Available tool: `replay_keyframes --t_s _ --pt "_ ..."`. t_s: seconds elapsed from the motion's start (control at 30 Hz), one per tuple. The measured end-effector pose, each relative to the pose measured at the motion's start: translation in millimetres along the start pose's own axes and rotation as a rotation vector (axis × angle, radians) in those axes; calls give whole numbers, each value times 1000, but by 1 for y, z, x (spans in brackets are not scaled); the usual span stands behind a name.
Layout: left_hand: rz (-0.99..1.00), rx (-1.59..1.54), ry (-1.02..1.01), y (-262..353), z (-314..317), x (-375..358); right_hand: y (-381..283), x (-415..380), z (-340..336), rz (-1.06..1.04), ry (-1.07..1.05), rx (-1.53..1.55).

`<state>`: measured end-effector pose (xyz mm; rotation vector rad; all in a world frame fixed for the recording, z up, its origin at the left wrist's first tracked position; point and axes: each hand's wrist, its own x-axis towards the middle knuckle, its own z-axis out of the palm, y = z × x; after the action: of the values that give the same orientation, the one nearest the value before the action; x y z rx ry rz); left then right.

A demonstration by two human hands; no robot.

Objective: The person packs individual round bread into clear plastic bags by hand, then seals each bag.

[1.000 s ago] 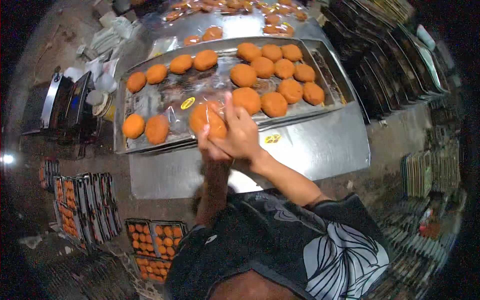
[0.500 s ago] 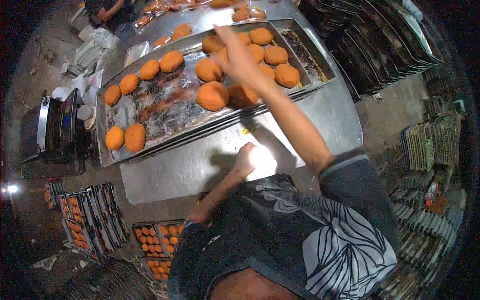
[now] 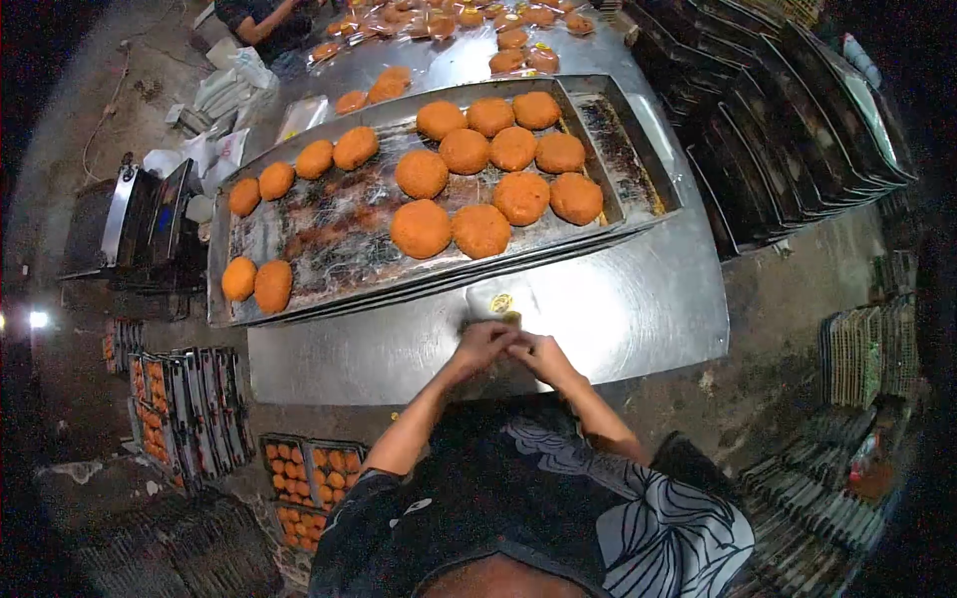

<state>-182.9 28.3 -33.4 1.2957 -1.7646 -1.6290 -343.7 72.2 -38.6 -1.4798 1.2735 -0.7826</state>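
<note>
My left hand and my right hand meet low over the near part of the metal table, fingers bent and pinched together. Between and just beyond them lies a clear plastic bag with a yellow printed mark; its near edge is at my fingertips, partly hidden by them. Beyond the bag is a stained metal baking tray on top of a stack of trays. Round orange-brown buns sit close together at its right, with several more along its left and back edges.
Bagged buns cover the far table end, near another person's arm. Dark trays are stacked at right. Trays of buns stand low at left, and white plastic bags lie at far left.
My right hand has come back from over the buns to meet my left hand near the table's front. My view has shifted, and the yellow-marked bag now shows clearly.
</note>
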Motion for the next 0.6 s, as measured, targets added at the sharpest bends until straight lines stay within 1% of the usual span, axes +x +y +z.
replay_keyframes --t_s 0.03,0.07,0.1,0.13,0.2,0.23,0.27,0.3,0.33,0.37,0.4,0.47,0.5,0.53,0.6 --pt "-112 22 16 15 0 -4 -17 -12 -7 112 18 -193" --pt "-221 36 32 23 1 -5 -17 -20 -5 109 18 -205" --pt "-34 -16 37 -15 12 -4 -18 -31 2 120 159 -264" --pt "-32 -28 40 -24 18 -3 -19 -38 8 132 299 -321" --pt "3 -168 -226 -27 25 0 -19 -38 14 146 333 -304" --pt "-224 -444 -220 11 14 -7 -18 -32 12 165 380 -314" --pt "-216 -634 -205 -4 11 2 -19 -27 12 190 430 -320" --pt "-140 -621 -183 -18 5 8 -26 -21 10 261 437 -342" --pt "-65 -613 -160 -21 1 11 -40 -19 5 278 370 -465" --pt "-9 -502 -71 -24 -1 13 -49 -27 4 258 376 -474" --pt "-1 -504 -67 -21 0 7 -54 -29 4 225 383 -482" --pt "230 -119 -49 -4 4 -5 -59 -32 13 163 369 -301" --pt "167 -64 -27 24 3 -17 -46 -30 21 56 414 -364" --pt "105 -32 80 23 3 -17 -47 -28 22 52 407 -361" --pt "246 -81 370 16 -10 -8 -57 -15 19 105 278 -358"
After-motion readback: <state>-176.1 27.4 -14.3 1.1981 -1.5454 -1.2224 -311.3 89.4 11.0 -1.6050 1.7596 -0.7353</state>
